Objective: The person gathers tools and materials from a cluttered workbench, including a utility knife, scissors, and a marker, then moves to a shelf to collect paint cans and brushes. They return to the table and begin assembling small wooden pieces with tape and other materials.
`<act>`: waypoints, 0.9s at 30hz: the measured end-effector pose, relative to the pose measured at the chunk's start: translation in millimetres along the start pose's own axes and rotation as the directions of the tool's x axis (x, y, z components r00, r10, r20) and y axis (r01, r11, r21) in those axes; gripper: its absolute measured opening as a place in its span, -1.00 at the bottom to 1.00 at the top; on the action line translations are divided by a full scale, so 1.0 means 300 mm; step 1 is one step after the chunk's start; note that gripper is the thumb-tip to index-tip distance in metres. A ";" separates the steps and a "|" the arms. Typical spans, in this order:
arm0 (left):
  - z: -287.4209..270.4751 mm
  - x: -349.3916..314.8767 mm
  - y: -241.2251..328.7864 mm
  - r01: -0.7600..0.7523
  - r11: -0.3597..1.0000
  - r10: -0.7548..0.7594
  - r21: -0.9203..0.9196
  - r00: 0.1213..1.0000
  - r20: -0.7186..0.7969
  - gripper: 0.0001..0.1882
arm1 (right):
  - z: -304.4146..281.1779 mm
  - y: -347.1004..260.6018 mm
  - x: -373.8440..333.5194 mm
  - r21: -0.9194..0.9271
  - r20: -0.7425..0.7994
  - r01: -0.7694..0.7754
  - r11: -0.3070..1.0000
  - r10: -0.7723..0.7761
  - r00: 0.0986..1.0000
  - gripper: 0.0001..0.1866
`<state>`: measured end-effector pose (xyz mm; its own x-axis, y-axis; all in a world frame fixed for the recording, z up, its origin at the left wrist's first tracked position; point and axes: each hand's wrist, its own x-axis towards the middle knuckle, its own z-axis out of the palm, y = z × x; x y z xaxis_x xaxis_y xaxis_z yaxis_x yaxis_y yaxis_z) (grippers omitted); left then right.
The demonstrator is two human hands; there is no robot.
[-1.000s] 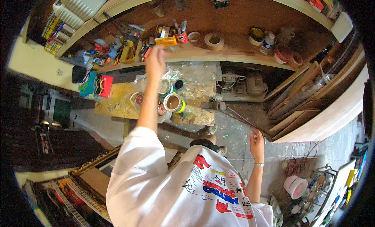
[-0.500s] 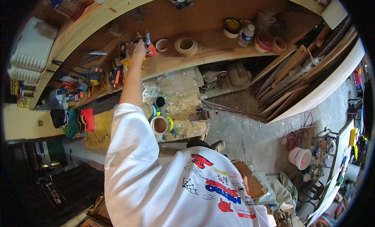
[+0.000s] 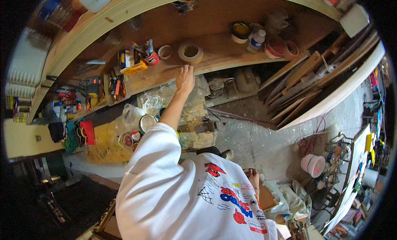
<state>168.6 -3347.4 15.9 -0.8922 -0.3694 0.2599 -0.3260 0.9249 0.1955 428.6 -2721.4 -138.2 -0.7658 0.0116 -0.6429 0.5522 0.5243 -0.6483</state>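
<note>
My left hand (image 3: 185, 79) reaches forward to the front edge of the wooden shelf, just below a wide roll of masking tape (image 3: 197, 57). Its fingers are bent and close together; whatever they may hold is hidden. A narrower tape roll (image 3: 165, 52) lies to the left. Beside that stand a red can (image 3: 152, 58) with markers and pens in it and a yellow-and-black box (image 3: 131, 63). Low on the right, beside my white sweatshirt, my right hand (image 3: 250, 173) is partly in view, its fingers too small and dark to make out.
Below the shelf, a paint-stained worktable (image 3: 105, 143) bears a clear plastic bag (image 3: 130, 118) and open cans. A plastic bottle (image 3: 257, 40) and paint pots stand further right on the shelf. Boards (image 3: 306, 79) lean under it. A white bucket (image 3: 313, 165) sits on the floor.
My left hand has left the red can and box and moved right along the shelf to below the wide tape roll. My right hand has come into view.
</note>
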 end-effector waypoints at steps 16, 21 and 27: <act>-0.341 -0.142 0.014 -0.032 0.963 -0.062 -0.266 0.940 -0.336 -0.83 | -0.098 0.047 -0.018 -0.276 0.321 0.366 0.889 -0.273 0.907 -0.78; -0.731 -0.470 0.017 -0.032 0.798 -0.372 -0.602 0.759 -0.534 -0.89 | -0.086 0.013 0.074 -0.132 0.489 0.414 0.901 -0.304 0.818 -0.81; -1.209 -0.853 -0.304 -0.098 0.716 -0.568 -0.691 0.493 -0.659 -0.93 | -0.038 0.016 0.242 -0.142 0.452 -0.153 0.978 0.201 0.869 -0.74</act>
<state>540.0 -3369.7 274.6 -0.0485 -0.7667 0.6402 0.0701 0.6367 0.7679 371.9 -2708.2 -183.3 -0.4054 -0.2693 -0.8736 0.6101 0.6320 -0.4779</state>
